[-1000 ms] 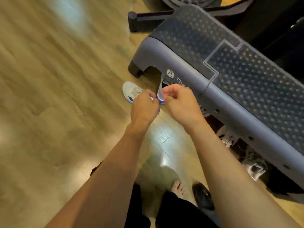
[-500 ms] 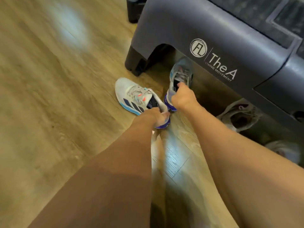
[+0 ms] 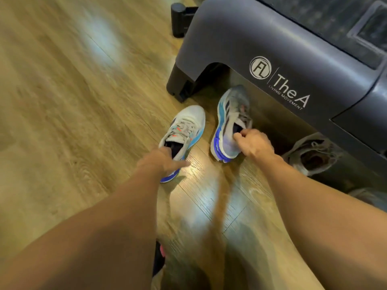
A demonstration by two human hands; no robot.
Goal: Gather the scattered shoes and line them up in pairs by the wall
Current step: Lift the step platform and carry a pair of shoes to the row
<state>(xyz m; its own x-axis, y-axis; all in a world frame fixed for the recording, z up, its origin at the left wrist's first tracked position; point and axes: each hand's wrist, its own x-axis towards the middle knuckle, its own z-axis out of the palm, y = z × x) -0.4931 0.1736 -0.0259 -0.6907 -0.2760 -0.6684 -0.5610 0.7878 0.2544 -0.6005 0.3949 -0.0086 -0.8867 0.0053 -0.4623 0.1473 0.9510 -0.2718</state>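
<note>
So this is the gathering step, with one matching pair in hand. The left hand (image 3: pixel 161 162) is at the heel of the white sneaker (image 3: pixel 186 126), centre of the frame. Its fingers look tucked into the opening, so I'd call that grip closed on the shoe, though it's a bit blurry there. This shoe looks to sit flat on the wood floor (image 3: pixel 62 101), toe pointing to the top of the frame.

The right hand (image 3: pixel 255 143) has its grip pinched on the heel collar of the tilted sneaker (image 3: pixel 232 122), just right of centre. That one is rolled onto its side with the blue sole facing left, and its toe pokes under the arch of the dark step platform (image 3: pixel 272 49) at upper right. The two shoes are near each other but not touching.

A grey shoe (image 3: pixel 312 153) sits in the shadow under the platform at right, untouched. Something blurry lies below it at the frame's edge, maybe another shoe, can't tell.

My guess for the next move is to pull the tilted one clear of the platform, then carry both over and set them side by side. No wall is in view, so where that line goes is anyone's guess. The grey one looks to be still left to fetch.
</note>
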